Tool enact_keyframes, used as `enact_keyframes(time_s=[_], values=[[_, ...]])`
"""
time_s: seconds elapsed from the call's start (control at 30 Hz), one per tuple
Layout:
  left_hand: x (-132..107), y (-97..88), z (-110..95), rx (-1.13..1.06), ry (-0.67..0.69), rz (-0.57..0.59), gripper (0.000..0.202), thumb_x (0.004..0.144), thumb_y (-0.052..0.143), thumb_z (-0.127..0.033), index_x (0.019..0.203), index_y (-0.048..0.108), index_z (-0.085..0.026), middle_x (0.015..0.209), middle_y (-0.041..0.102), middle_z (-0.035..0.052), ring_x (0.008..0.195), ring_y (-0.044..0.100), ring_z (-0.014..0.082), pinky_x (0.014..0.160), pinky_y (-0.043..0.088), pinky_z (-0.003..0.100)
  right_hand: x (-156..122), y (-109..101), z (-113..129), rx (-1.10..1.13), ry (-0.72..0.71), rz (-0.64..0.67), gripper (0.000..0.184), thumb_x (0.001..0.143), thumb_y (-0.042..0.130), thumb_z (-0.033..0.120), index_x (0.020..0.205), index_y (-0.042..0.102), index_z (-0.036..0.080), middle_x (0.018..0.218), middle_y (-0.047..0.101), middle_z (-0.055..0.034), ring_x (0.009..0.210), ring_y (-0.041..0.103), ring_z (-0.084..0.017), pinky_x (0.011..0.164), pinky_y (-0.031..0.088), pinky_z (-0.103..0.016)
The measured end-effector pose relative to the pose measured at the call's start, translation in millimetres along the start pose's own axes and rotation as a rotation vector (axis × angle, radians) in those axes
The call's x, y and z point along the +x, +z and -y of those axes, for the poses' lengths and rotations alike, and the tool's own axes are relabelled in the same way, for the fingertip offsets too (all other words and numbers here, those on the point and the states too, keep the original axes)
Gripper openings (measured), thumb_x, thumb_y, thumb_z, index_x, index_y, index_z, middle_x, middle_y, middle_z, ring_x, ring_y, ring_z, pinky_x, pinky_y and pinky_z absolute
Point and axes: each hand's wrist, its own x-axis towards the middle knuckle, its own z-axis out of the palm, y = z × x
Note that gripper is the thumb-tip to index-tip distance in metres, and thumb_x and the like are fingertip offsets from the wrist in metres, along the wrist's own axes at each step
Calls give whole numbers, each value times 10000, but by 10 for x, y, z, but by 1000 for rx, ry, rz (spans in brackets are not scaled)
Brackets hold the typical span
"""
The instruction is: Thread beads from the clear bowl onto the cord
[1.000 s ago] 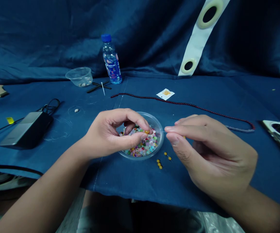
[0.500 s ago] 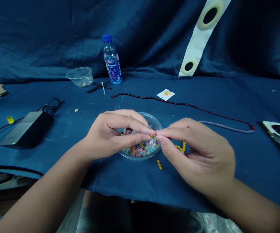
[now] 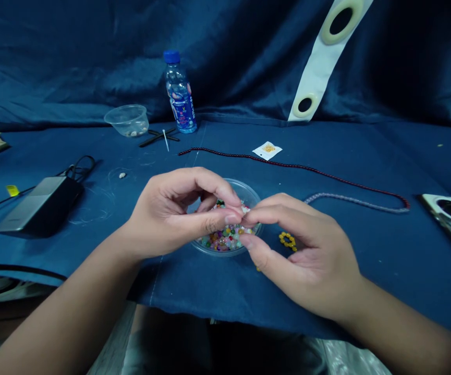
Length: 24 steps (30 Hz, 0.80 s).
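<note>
Head view: two hands pinch together above a bowl of beads.
Left hand: the left hand (image 3: 170, 213) grips something too fine to make out, its fingertips (image 3: 231, 219) against the right's.
Right hand: the right hand (image 3: 299, 250) pinches at the same spot, over the bowl.
Finished so far: a yellow bead ring (image 3: 288, 240) lies just beside the right hand.
Remaining: mixed beads (image 3: 227, 239) fill a clear plastic bowl (image 3: 248, 194) below both hands.
Beyond the right hand: a dark red bead strand (image 3: 288, 166) and a pale lilac bead strand (image 3: 354, 201) lie on blue cloth (image 3: 424, 156).
Beyond the left hand: a black power bank (image 3: 39, 211).
</note>
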Motion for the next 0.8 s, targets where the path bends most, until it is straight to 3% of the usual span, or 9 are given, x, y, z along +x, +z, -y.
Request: enact_keyframes(time_s=[0.13, 0.43, 0.57, 0.7, 0.8], values=[[2, 0, -1, 10, -23, 31, 142, 932, 952, -201, 1005, 842, -253, 889, 814, 36, 806, 763, 193, 700, 608, 323, -11, 22, 7, 49, 41, 18, 196, 962, 829, 106, 1083, 844, 259, 1048, 851, -5, 984, 792, -174, 889, 650, -325], [12, -3, -8, 24, -12, -3, 136, 938, 946, -213, 1005, 836, -259, 948, 821, 41, 779, 741, 182, 692, 589, 341, 33, -55, 17, 117, 102, 4, 141, 1016, 820, 146, 1032, 865, 279, 1000, 868, 3, 910, 815, -188, 829, 686, -340], [5, -17, 24, 34, 0, 4, 176, 932, 940, -191, 1060, 839, -257, 1011, 822, 40, 801, 726, 162, 711, 587, 323, 38, -129, 69, 156, 65, -39, 114, 1048, 816, 171, 1045, 851, 279, 1011, 866, 13, 921, 809, -171, 822, 683, -324], [9, -29, 48, 159, 12, 53, 154, 955, 919, -213, 1083, 833, -226, 1031, 834, 50, 820, 721, 156, 739, 595, 308, 14, -221, 129, 194, -5, -14, 145, 1056, 807, 154, 1111, 848, 282, 995, 854, -4, 925, 800, -211, 856, 682, -413], [30, -61, 42, 350, 34, 166, 69, 1015, 826, -194, 1080, 820, -216, 1042, 850, 42, 874, 757, 156, 799, 608, 286, -16, -270, 145, 237, -37, -38, 91, 1099, 776, 230, 1133, 854, 262, 977, 843, -32, 910, 790, -235, 875, 678, -471]])
